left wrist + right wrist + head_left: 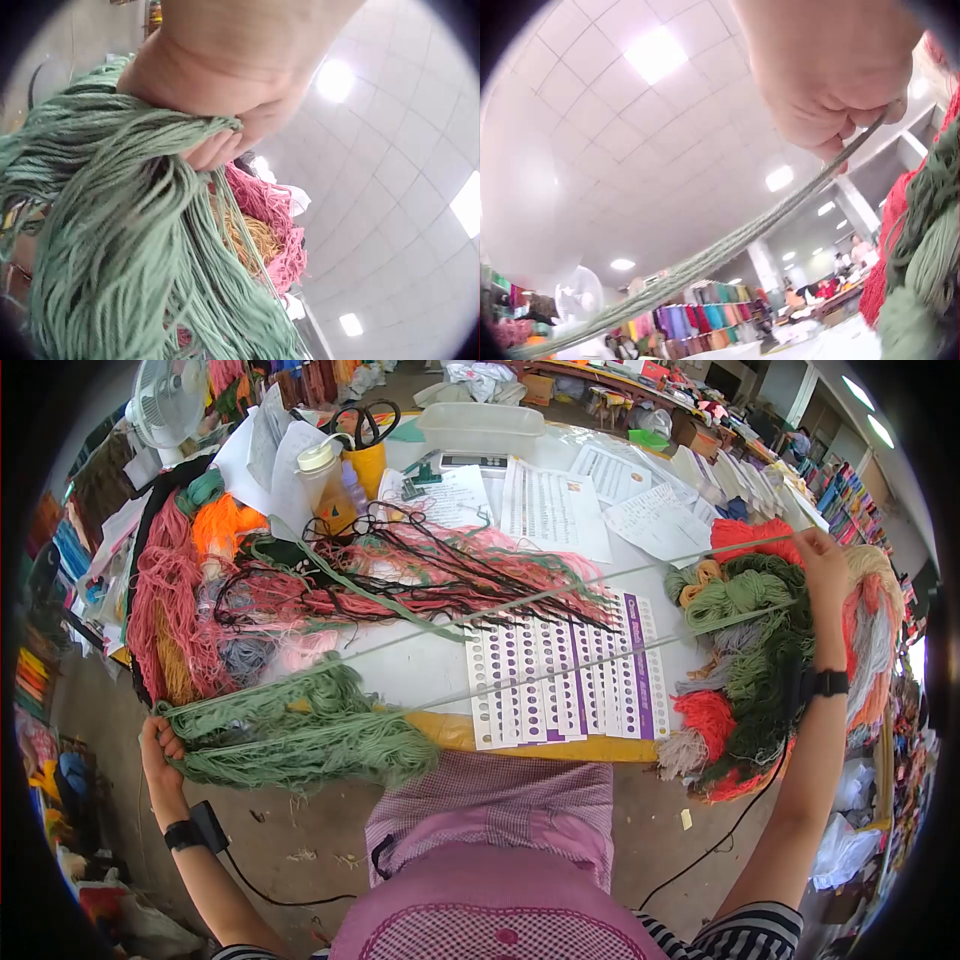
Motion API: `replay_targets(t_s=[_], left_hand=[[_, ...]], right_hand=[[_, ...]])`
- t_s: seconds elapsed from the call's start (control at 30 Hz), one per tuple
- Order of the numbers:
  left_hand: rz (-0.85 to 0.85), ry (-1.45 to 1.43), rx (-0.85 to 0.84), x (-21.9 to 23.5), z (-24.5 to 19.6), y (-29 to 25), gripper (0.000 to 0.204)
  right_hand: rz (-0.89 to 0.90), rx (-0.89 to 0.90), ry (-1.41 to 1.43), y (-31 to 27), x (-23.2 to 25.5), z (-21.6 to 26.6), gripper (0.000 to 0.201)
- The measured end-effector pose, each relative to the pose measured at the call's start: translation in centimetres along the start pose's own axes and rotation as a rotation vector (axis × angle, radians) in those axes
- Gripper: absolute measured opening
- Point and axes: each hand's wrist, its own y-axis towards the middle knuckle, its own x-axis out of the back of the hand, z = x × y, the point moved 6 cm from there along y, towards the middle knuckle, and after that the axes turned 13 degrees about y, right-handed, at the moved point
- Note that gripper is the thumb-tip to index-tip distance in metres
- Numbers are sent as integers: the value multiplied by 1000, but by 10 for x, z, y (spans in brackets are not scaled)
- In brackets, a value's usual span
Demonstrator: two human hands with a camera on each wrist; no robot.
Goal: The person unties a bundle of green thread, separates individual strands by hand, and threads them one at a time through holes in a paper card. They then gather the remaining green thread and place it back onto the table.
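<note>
My left hand point(162, 750) grips one end of a thick green yarn hank point(300, 735) at the table's front left. Its loose strands spill over the fingers point(214, 150) in the left wrist view. Far to the right, my right hand point(822, 565) is raised and pinches a few green yarn strands point(727, 244). These run long and taut across the table between the two hands. Below the right hand lies a pile of dark green yarn point(755, 660) with red yarn point(750, 538) behind it.
Pink yarn point(170, 575) and orange yarn point(222, 525) are heaped at the left. Black and pink strands point(440, 565) lie mid-table. Punched shade cards point(570, 680) sit at the front edge. Behind stand a yellow cup point(367, 465) with scissors, a bottle point(325, 480), papers point(555, 505) and a clear bin point(480, 428).
</note>
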Motion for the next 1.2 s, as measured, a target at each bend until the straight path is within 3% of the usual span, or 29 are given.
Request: replay_targets(t_s=[0.1,0.13,0.17,0.2,0.27,0.3,0.33,0.37,0.4,0.43,0.47,0.5,0.53,0.57,0.6,0.63,0.67,0.7,0.77,0.9,0.97,1.03,1.17,1.2], left_hand=[[-100,7,-63,26,-3,6,26],[-97,6,-65,24,-5,6,26],[191,-146,-90,3,-10,0,19],[477,-298,-111,-19,-18,-14,26],[689,-390,-147,-128,-44,-89,68],[812,-337,-250,-163,-46,-101,76],[933,-282,-358,-193,-47,-111,86],[934,-303,-294,-219,-42,-112,84],[800,-262,-186,-236,-31,-104,76],[504,17,-48,-252,-23,-96,48],[544,217,-68,-283,-21,-102,21],[574,233,17,-315,-17,-117,17],[717,247,80,-340,-5,-117,18],[772,215,148,-365,4,-126,18],[856,240,172,-386,14,-131,21],[905,264,147,-404,22,-136,24],[901,280,201,-417,35,-135,24],[919,271,252,-427,51,-131,20],[911,327,440,-437,84,-121,18],[958,364,519,-442,113,-122,18],[901,339,517,-440,116,-125,18],[908,335,496,-440,119,-124,18],[872,349,396,-444,113,-121,16],[891,355,327,-446,110,-119,14]], right_hand=[[-121,-70,-160,19,46,-31,31],[-234,-29,-159,25,68,-48,32],[-345,13,-159,26,83,-55,33],[-343,14,-161,25,84,-50,33],[-401,221,656,13,81,-21,30],[-393,226,656,8,75,-9,30],[-148,17,824,4,48,-3,26],[104,-197,974,-10,16,12,24],[56,-165,891,-45,-6,70,19],[6,-136,808,-84,-30,126,15],[139,-30,724,-103,-65,142,13],[250,162,699,-131,-92,172,13],[223,315,620,-157,-113,197,15],[329,304,580,-181,-132,217,20],[462,245,739,-197,-156,230,19],[540,367,670,-211,-170,243,13],[727,38,692,-219,-191,243,8],[727,34,690,-221,-198,246,8],[908,-215,880,-233,-229,239,9],[924,-370,875,-233,-250,233,14],[903,-326,808,-236,-256,234,13],[642,83,645,-231,-246,245,8],[612,219,618,-239,-238,254,12],[638,158,598,-240,-233,255,17]])
